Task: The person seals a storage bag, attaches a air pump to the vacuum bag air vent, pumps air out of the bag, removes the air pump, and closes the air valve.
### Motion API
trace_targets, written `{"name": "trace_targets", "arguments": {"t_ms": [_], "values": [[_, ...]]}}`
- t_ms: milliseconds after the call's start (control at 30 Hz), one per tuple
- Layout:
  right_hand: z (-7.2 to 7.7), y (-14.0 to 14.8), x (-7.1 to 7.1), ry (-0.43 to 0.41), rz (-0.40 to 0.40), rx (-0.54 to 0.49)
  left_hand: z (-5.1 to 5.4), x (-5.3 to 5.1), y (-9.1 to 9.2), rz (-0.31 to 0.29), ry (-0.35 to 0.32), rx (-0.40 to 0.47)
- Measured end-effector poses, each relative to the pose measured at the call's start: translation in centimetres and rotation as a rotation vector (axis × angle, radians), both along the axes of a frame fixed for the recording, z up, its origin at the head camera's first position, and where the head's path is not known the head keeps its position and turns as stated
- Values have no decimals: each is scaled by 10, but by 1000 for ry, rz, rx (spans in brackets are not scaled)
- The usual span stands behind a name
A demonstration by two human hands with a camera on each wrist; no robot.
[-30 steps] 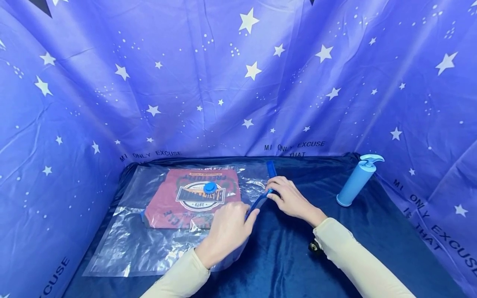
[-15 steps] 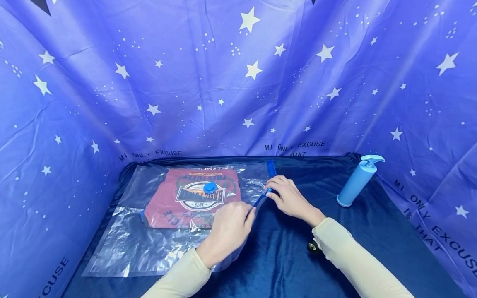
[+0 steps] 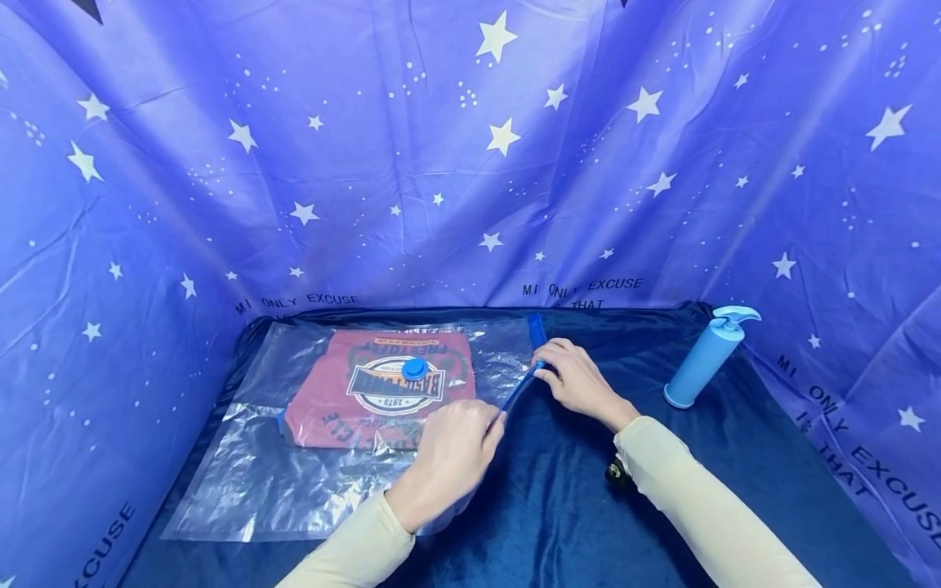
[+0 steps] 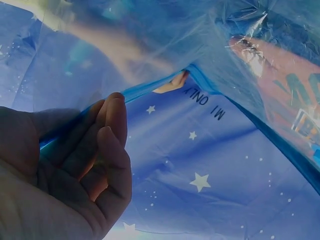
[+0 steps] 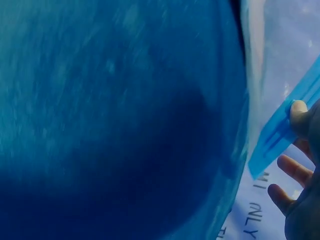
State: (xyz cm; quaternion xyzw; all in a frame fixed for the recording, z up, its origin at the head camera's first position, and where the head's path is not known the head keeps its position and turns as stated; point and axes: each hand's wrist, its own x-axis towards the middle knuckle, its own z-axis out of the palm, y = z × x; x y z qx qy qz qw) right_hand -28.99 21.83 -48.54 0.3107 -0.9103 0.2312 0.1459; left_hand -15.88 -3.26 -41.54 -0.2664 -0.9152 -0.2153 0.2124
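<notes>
A clear vacuum storage bag [image 3: 243,482] lies flat, with a folded red printed shirt [image 3: 316,400] inside and a round blue valve cap [image 3: 415,369] on top. Its blue zip strip [image 3: 521,389] runs along the right edge, lifted between the hands. My left hand [image 3: 450,457] grips the strip's nearer part; in the left wrist view, its fingers curl beside the blue edge [image 4: 145,89]. Farther along, my right hand [image 3: 577,380] pinches the strip between thumb and fingers. The right wrist view has the thumb on the blue band [image 5: 275,134]; whether a slider is under it, I cannot tell.
A light blue hand pump [image 3: 702,363] stands upright on the dark blue cloth [image 3: 573,523] to the right. Purple star-printed curtains [image 3: 382,163] enclose the back and sides. A small dark object [image 3: 616,472] shows beside the right sleeve.
My right hand has slid a little farther back and right along the strip. The stretch between the hands is longer and straighter; the left hand stays almost in place.
</notes>
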Motion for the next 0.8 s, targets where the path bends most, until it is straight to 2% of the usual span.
{"name": "trace_targets", "arguments": {"t_ms": [167,367,600,800], "values": [[-2,1,-7,-33,9,2,0,0,0,31,-32,-2],[0,2,-6,-40,22,12,0,2,-1,53,-93,14],[0,3,-6,-47,14,24,-1,2,0,58,-62,15],[1,0,-7,-21,2,27,0,3,1,44,-45,27]]}}
